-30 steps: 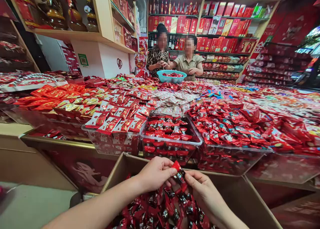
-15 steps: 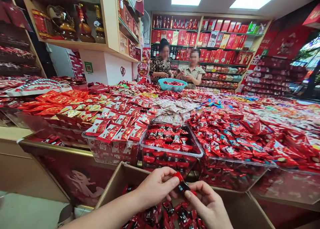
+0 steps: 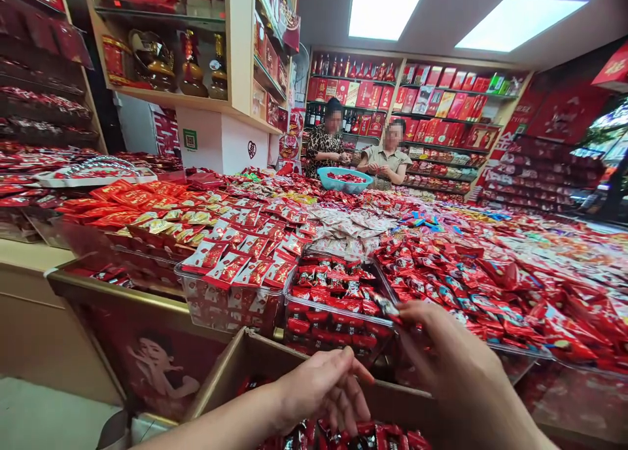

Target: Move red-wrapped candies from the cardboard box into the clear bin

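Note:
My right hand (image 3: 441, 339) pinches a red and black wrapped candy (image 3: 386, 306) at the right edge of a clear plastic bin (image 3: 338, 309). Rows of similar red and black candies (image 3: 338, 280) lie inside that bin. My left hand (image 3: 326, 384) hangs with loosely curled fingers apart and nothing in them. Beneath it is a cardboard box (image 3: 223, 375) with loose red and black candies (image 3: 363, 437) in the bottom. My forearms hide part of the box.
Neighbouring bins hold white-and-red packets (image 3: 228, 267) on the left and a heap of red packets (image 3: 456, 286) on the right. Across the counter, two people (image 3: 326, 142) stand behind a blue basket (image 3: 346, 182). A wooden cabinet (image 3: 240, 51) juts out at the left.
My right hand has moved up and right, away from the left, carrying the candy to the bin. My left hand has let go of the candy. The view has shifted slightly.

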Motion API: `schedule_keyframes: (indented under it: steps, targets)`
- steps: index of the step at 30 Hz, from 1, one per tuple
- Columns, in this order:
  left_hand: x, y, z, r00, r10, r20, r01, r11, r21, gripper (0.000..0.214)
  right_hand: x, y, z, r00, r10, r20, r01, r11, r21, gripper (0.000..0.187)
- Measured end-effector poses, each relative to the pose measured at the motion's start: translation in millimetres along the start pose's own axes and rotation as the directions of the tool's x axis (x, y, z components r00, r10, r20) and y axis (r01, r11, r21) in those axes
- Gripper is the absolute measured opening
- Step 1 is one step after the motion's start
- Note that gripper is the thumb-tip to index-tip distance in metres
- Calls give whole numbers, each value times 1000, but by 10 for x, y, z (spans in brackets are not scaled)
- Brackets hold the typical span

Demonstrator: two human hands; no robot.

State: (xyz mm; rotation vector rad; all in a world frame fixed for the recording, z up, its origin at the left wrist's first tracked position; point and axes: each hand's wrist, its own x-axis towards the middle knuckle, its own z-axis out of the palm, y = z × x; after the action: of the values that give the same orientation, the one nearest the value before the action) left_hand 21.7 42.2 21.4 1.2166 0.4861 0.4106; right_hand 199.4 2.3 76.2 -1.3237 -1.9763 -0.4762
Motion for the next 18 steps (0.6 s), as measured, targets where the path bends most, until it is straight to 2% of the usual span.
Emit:
schedule_keyframes:
  steps: [2,4,7,10,14,16,18]
  targets:
    - [23,-47,-2,1000,-12,-5,12,994,113,50,351,90,5,980,4,197,38,977,-211,11]
    - [36,-94,-2,999,-36,3,35,978,207,47,612,165,98,930,34,367,107,927,-359,15]
    - [32,-134,2,998,-68,2,65,957,283,47,783,242,287,847,49,530,205,889,-410,17]
    - [18,-142,5,997,-77,-4,74,950,302,42,791,278,423,805,52,592,245,878,-411,20]
    - [-6,-146,6,994,-100,-41,108,914,392,32,824,299,487,751,53,658,281,876,-392,21]
    - [-32,-144,-2,994,-94,-59,111,863,493,29,878,283,452,724,58,688,293,876,-382,21]
    - [-67,-130,-22,995,-72,-70,100,762,639,28,911,215,347,712,44,701,313,874,-372,21]
